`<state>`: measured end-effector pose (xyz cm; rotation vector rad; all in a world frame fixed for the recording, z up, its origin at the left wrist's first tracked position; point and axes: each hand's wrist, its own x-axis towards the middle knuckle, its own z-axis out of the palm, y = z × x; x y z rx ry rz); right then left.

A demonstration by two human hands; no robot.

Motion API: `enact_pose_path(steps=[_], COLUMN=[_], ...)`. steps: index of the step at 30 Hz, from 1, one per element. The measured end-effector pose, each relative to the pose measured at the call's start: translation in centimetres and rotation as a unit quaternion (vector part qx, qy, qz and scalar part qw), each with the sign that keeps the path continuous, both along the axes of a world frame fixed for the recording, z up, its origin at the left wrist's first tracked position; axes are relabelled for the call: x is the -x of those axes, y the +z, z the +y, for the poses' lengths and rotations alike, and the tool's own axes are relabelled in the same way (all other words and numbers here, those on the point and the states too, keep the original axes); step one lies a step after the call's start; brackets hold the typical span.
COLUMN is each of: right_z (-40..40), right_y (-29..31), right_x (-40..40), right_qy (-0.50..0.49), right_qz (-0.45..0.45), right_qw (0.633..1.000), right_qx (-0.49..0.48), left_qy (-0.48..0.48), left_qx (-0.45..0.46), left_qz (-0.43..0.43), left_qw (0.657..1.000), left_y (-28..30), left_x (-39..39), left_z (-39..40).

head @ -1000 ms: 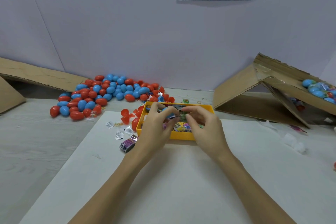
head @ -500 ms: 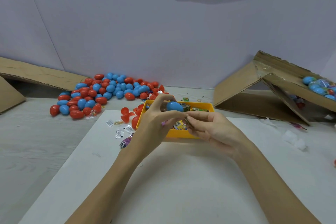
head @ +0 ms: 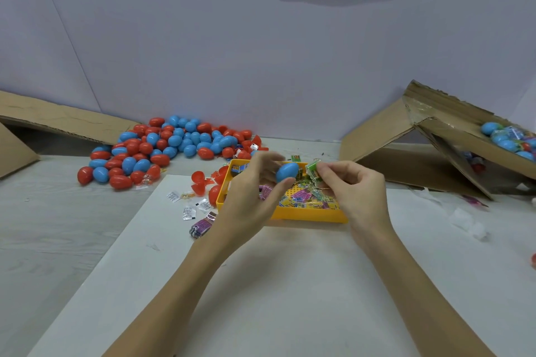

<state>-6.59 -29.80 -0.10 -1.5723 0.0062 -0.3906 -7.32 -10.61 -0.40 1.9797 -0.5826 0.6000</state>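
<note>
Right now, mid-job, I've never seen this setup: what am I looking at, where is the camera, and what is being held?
No machine here: these are a person's two bare hands, filmed by one camera worn on the head, looking forward and down. The left hand has a blue egg in its grip; the right hand pinches a small green packet beside it, above a yellow tray of colourful packets. The tray stands on a white sheet. Back left lies a pile of red and blue eggs; a tilted cardboard box on the right holds more.
</note>
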Motion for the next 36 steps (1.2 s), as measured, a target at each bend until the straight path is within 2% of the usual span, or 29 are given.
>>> enact_pose_path(steps=[4,11,18,22,26,30,36], right_z=[0.7,1.3,1.2,1.3,1.5,1.1,1.3], right_y=[-0.1,-0.2,0.2,0.1,0.0,0.2,0.4], right_x=[0.2,0.5,0.6,0.6,0.7,0.6,0.9], right_qy=[0.034,0.024,0.043,0.048,0.069,0.1,0.089], right_qz=[-0.003,0.009,0.045,0.033,0.018,0.03,0.009], right_qw=[0.999,1.0,0.998,0.998,0.995,0.994,0.996], right_qx=[-0.001,0.015,-0.023,-0.01,0.064,0.04,0.009], left_qy=[-0.016,0.005,0.013,0.011,0.003,-0.015,-0.036], left_qx=[-0.019,0.0,0.011,0.031,0.099,0.119,0.158], left_qz=[-0.01,0.002,0.016,0.037,0.083,0.109,0.129], left_qw=[1.0,1.0,1.0,0.999,0.992,0.987,0.978], left_y=[-0.1,-0.2,-0.1,-0.1,-0.1,-0.2,0.0], left_x=[0.1,0.1,0.2,0.1,-0.1,-0.2,-0.1], left_z=[-0.3,0.0,-0.2,-0.2,0.0,0.2,0.1])
